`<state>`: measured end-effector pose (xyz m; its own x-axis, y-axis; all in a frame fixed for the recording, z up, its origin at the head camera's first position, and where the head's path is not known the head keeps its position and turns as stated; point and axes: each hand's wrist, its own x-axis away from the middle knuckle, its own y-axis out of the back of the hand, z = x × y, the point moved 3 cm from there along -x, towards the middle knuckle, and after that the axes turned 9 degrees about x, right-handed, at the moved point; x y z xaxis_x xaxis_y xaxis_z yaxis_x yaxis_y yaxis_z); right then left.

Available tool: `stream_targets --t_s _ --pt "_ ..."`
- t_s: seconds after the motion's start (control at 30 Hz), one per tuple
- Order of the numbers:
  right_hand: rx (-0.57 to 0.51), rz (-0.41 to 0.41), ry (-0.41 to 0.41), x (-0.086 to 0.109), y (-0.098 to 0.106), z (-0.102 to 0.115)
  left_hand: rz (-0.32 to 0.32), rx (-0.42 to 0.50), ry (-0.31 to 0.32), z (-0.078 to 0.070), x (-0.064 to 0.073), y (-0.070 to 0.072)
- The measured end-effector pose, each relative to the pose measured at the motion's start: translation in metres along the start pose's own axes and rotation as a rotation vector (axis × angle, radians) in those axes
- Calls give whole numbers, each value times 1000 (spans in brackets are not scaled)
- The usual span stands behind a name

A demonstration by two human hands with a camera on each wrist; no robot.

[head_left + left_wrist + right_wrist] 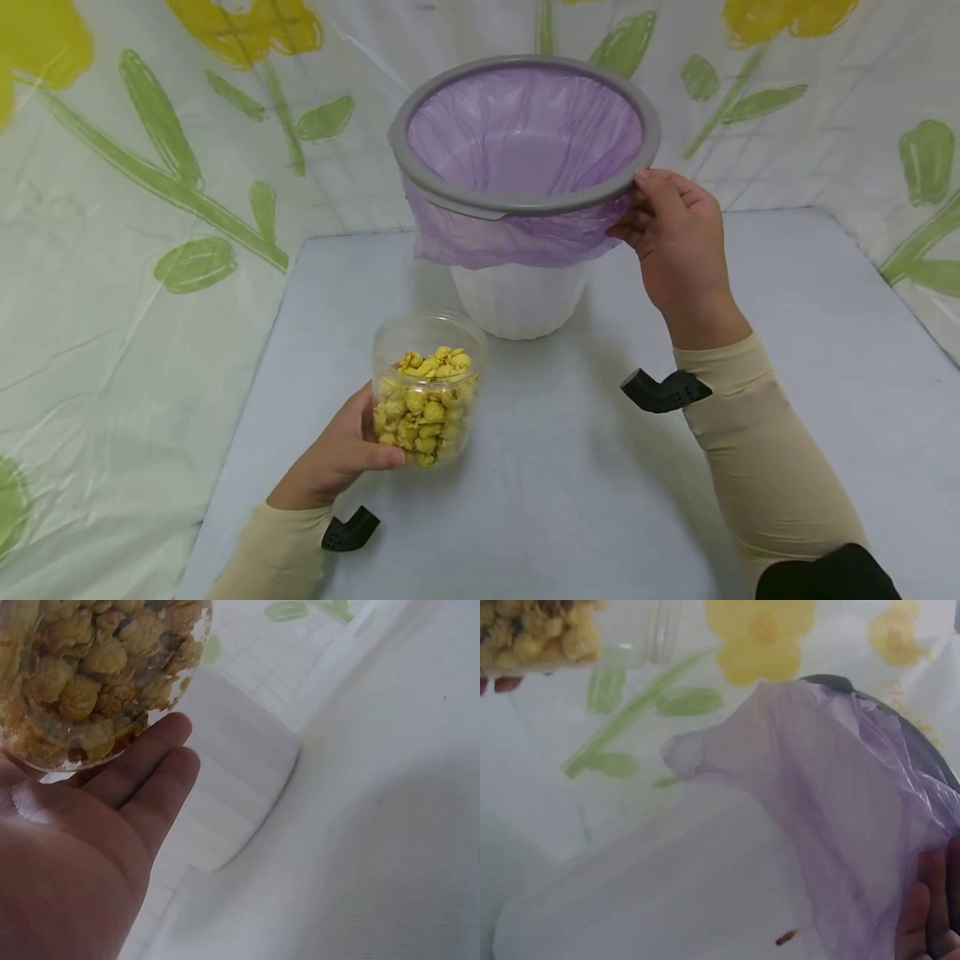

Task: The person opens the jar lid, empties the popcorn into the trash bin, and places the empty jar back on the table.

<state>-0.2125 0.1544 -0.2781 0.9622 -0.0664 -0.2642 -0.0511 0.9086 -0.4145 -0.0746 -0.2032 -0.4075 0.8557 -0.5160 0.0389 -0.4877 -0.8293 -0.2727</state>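
Observation:
My left hand (pixel 337 454) grips a clear plastic tub (pixel 429 421) of yellow popcorn (pixel 442 367), thumb on its near side and fingers around the far side. The left wrist view shows the tub's bottom (pixel 97 690) from below, with fingers stretched along its edge. Behind the tub stands a white trash bin (pixel 525 300) with a grey rim ring (pixel 517 204), lined with a purple bag (pixel 487 237) folded over outside. At the rim's right side, my right hand (pixel 678 242) pinches the ring and the bag's edge between thumb and fingers.
The bin stands on a pale table (pixel 555 483) near its back edge. A plastic sheet (pixel 97 333) painted with yellow flowers and green leaves hangs behind and at the sides. Black wrist devices (pixel 663 392) sit on both beige sleeves.

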Motion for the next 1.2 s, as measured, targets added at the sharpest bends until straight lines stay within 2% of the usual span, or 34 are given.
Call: stream_targets --t_s 0.17,0.4,0.6,0.87,1.07,1.2 --pt "-29 14 -17 -1 -1 -2 -68 -18 -87 -19 2 1" --pt "-9 27 -47 -3 -3 -3 -160 -37 -239 -59 3 -2" --pt "0 33 -42 -4 -2 -2 -256 38 -391 -87 -9 -7" --pt "26 23 -43 -4 0 -1 -371 30 -555 -115 -24 -9" --pt "30 29 -34 -5 0 -2 -404 16 -675 -140 -34 -10" --pt "41 32 -20 -6 1 -3 -403 22 -685 -158 -43 -11"
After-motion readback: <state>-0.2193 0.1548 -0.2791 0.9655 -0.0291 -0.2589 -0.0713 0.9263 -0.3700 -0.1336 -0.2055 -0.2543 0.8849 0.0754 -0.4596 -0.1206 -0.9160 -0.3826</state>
